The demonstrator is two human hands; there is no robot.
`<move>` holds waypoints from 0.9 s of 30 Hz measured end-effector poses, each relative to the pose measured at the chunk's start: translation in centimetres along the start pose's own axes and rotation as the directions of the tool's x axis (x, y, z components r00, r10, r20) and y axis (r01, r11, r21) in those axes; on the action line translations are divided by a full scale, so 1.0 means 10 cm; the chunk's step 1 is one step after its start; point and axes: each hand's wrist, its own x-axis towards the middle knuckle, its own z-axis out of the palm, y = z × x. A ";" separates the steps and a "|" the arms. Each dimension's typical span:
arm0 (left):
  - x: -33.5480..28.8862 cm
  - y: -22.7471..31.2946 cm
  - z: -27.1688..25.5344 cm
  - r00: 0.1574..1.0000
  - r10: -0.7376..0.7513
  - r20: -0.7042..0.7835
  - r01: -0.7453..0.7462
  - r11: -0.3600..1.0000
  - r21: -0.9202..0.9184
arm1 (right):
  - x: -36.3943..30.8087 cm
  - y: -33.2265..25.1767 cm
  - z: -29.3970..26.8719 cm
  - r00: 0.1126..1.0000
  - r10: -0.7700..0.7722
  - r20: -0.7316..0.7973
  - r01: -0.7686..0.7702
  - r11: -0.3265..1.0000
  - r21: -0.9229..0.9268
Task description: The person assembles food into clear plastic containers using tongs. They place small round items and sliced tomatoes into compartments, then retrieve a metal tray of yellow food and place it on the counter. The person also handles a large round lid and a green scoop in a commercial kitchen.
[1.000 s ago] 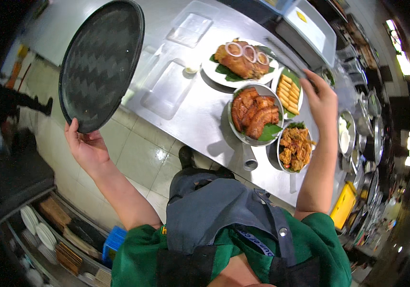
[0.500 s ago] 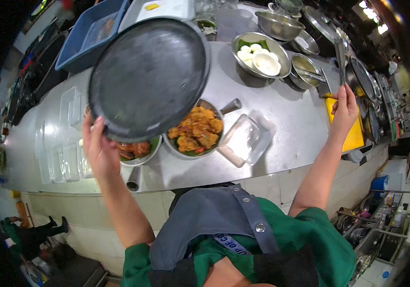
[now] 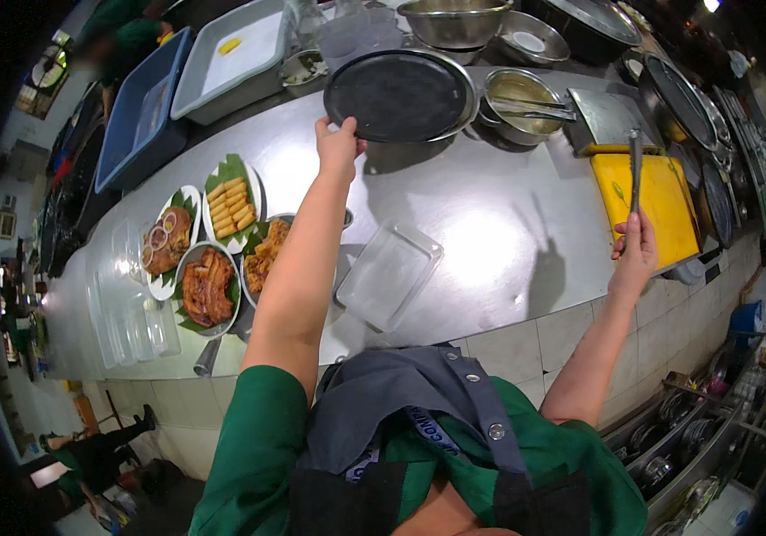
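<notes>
My left hand (image 3: 338,147) reaches far forward, its fingers closed on the near left edge of a round black tray (image 3: 396,94). A sliver of steel rim shows at the tray's right side. In my right hand (image 3: 635,255) a pair of metal tongs (image 3: 636,170) points away from me over the yellow cutting board (image 3: 669,196). Left of my left forearm are a pan of browned meat (image 3: 208,288) and a pan of fried pieces (image 3: 262,259), the latter partly hidden by the arm. A clear plastic container (image 3: 392,272) lies right of that forearm.
Spring rolls (image 3: 231,207) and onion-topped meat (image 3: 167,239) sit on white plates at left, near several clear containers (image 3: 128,308). Blue (image 3: 137,134) and grey (image 3: 200,98) tubs stand behind. A steel bowl with utensils (image 3: 521,107) is right of the tray. Another person works at far left.
My left hand has carried the black tray forward and right, off the food pans, to where the bowl of eggs was; that bowl is now hidden. The tongs have lowered over the board.
</notes>
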 end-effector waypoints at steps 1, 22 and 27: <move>0.02 -0.03 0.00 1.000 0.001 -0.010 -0.001 0.998 0.056 | 0.01 0.05 0.00 1.000 0.026 0.003 -0.026 1.000 -0.014; -3.17 0.61 -2.28 0.992 -0.007 0.127 0.020 0.994 -0.103 | 1.72 1.08 2.05 0.847 -0.227 0.481 0.528 0.253 -0.811; -4.08 0.24 -2.92 0.941 -0.101 -0.322 -0.004 0.951 -0.308 | 1.24 0.54 2.33 0.844 -0.395 0.363 0.432 0.099 -0.896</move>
